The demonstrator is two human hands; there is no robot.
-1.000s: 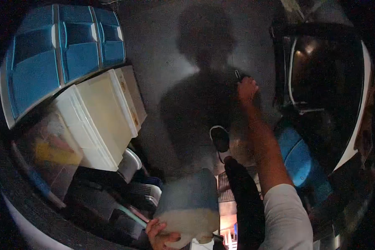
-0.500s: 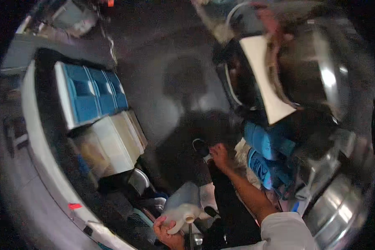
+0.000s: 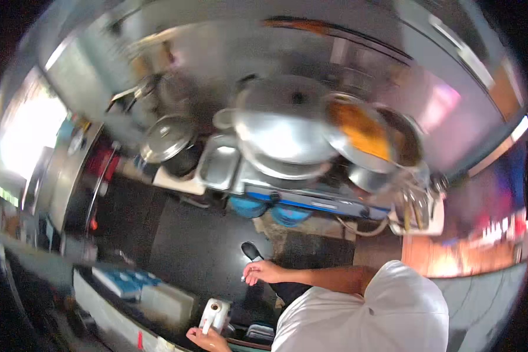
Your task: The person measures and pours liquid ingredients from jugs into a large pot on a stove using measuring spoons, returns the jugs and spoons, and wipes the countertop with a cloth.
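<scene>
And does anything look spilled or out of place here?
No spill stands out. The one oddity: the white jug in the left hand seems uncapped, a dark hole at its mouth, so it might slosh. Blur hides finer detail around the stove.

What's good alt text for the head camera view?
A person's left hand holds a white jug; the right hand hangs over dark floor. Beyond, a large pot stands on a stove near a pan of something orange.

A pale speck [image 3: 243,279] at the right hand [image 3: 263,273] is too small to identify. The inside of the white jug [image 3: 215,318] in the left hand [image 3: 207,339] is hidden. Blur smears the large metal pot [image 3: 284,132] and nearby orange food [image 3: 361,130].
</scene>
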